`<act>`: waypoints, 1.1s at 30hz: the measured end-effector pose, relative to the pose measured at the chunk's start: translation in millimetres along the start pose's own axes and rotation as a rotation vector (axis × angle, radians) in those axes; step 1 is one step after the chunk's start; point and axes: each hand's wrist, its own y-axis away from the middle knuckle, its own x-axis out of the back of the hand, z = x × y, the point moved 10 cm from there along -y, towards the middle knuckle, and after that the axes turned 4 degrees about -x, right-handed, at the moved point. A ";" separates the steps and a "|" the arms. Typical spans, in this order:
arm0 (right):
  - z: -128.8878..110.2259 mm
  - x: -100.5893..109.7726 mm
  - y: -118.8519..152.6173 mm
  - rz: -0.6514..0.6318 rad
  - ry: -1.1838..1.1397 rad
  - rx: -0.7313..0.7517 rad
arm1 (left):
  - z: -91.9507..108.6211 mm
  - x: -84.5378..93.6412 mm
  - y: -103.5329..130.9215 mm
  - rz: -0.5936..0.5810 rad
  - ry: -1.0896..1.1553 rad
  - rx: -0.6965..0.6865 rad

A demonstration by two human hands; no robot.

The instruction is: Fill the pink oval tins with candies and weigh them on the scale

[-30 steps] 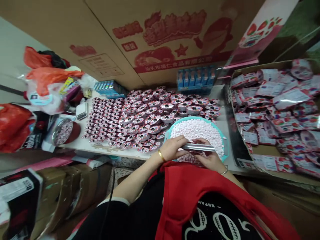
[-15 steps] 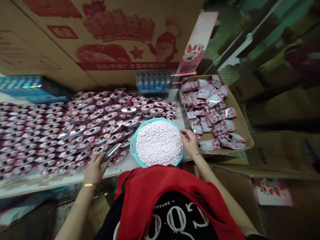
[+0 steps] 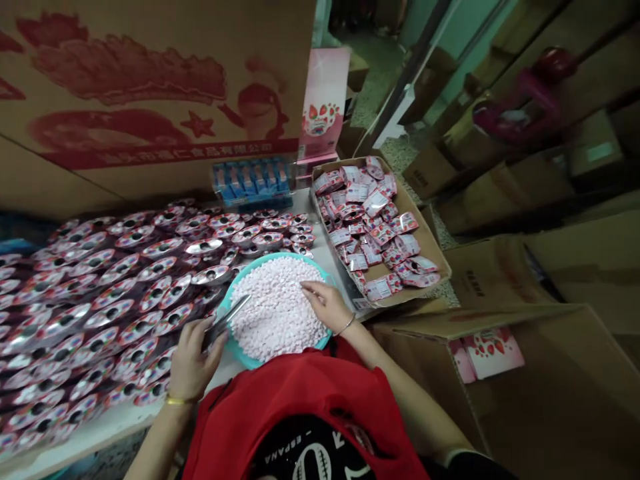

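Note:
A teal basin (image 3: pixel 231 275) with a side handle stands at the table's front edge, filled with small pale-pink candies (image 3: pixel 280 320). My left hand (image 3: pixel 193 353) is closed around a slim shiny metal tool (image 3: pixel 235 311). The tool's tip reaches over the left side of the candies; its exact kind is unclear. Over the right part of the candies is my right hand (image 3: pixel 326 307), with its fingers stretched out and slightly bent, and no held thing visible. Left of the basin, many pink-and-silver pouches (image 3: pixel 113 313) stand in close rows, their dark round openings facing up.
Right of the basin is a shallow cardboard tray (image 3: pixel 425 250) of flat pink packets (image 3: pixel 380 233). Behind the pouches are a blue display pack (image 3: pixel 253 181) and a large printed carton (image 3: pixel 150 87). A pink strawberry box (image 3: pixel 324 100) stands beside them. An open carton (image 3: pixel 560 400) lies lower right.
My right hand has moved from the basin's right rim to above the candies. My left hand has brought the metal tool over the basin's left side. The view has turned right.

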 end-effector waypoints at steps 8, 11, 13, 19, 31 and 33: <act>165.6 173.4 -55.7 0.651 0.287 -0.463 | 16.1 -42.4 -16.4 -0.262 -0.106 -0.238; 199.8 199.7 -55.9 0.781 0.357 -0.573 | 9.0 -42.6 -12.0 -0.295 -0.115 -0.278; 209.2 204.9 -64.7 0.760 0.444 -0.589 | 4.1 -39.4 -8.7 -0.301 -0.132 -0.287; 228.8 186.0 -92.6 0.485 0.414 -0.528 | 5.5 -36.2 -12.2 -0.293 -0.191 -0.275; 89.0 123.7 -10.8 0.590 -0.309 -0.215 | 31.5 -62.4 -22.1 -0.519 -0.218 -0.208; 77.2 106.2 1.6 0.530 -0.415 -0.307 | 46.3 -82.3 -24.9 -0.534 -0.226 -0.181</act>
